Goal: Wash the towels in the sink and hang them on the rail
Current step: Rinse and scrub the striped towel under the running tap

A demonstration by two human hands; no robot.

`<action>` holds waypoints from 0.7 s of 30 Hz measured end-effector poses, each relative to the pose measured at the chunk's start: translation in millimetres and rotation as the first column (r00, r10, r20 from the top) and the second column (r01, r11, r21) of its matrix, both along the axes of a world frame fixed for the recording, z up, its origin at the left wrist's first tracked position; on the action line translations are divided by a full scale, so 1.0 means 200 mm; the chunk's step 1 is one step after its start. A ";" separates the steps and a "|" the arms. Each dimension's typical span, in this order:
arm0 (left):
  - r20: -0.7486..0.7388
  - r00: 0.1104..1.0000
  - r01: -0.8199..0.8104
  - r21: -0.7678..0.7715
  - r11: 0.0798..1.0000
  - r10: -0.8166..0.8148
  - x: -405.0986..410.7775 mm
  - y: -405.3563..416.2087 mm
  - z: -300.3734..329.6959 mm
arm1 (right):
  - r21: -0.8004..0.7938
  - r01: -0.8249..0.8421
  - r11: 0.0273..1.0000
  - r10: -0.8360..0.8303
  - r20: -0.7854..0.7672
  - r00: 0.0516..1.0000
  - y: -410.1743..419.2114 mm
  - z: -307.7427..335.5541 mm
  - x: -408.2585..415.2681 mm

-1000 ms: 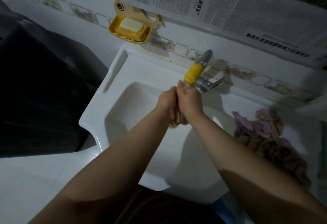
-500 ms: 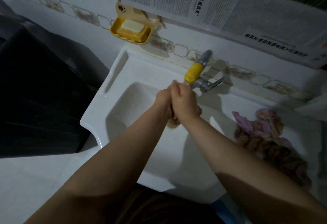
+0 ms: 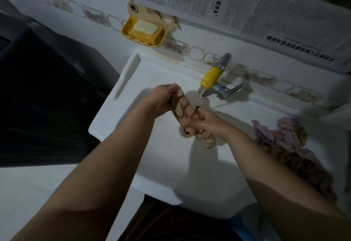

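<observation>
A beige towel with brown stripes (image 3: pixel 185 107) is twisted into a roll over the white sink (image 3: pixel 121 92). My left hand (image 3: pixel 163 98) grips its upper end. My right hand (image 3: pixel 210 122) grips it lower down, and the loose end hangs past the drain. Water runs from the tap with a yellow sleeve (image 3: pixel 210 76) beside the towel. A pile of pink and brown towels (image 3: pixel 284 142) lies on the sink's right side. No rail is in view.
A yellow soap dish with a bar of soap (image 3: pixel 145 30) is fixed to the wall above the sink's left corner. Newspaper sheets (image 3: pixel 256 6) cover the wall. A dark object (image 3: pixel 43 92) stands to the left of the sink.
My hands were pressed together under the tap. They have moved apart, the left one up and left, and the striped towel now shows stretched and twisted between them.
</observation>
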State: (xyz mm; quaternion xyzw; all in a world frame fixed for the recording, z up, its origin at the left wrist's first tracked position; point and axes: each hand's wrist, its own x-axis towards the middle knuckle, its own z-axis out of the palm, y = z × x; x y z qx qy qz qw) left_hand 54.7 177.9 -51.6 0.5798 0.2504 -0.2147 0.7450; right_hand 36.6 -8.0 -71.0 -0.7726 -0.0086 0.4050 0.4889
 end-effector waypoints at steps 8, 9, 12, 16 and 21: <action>-0.192 0.832 0.512 0.627 0.587 -0.521 0.02 0.05 -0.03 | -0.039 0.145 0.989 -0.136 0.174 0.975 -0.04 0.05 0.09; -0.252 0.766 0.562 0.709 0.426 -0.591 0.01 0.03 -0.04 | -0.060 0.136 0.989 -0.118 0.235 0.965 -0.03 0.05 0.10; -0.278 0.751 0.521 0.807 0.279 -0.599 -0.01 0.01 -0.10 | -0.190 0.138 0.972 -0.059 0.370 0.927 -0.01 0.05 0.13; -0.012 0.924 0.312 0.600 0.737 -0.381 -0.04 0.07 -0.15 | -0.253 0.163 0.954 -0.057 0.379 0.924 -0.03 0.09 0.15; 0.034 0.999 -0.020 0.356 0.934 0.008 -0.07 0.13 -0.13 | -0.209 -0.035 0.977 0.086 0.241 0.967 -0.07 0.06 0.13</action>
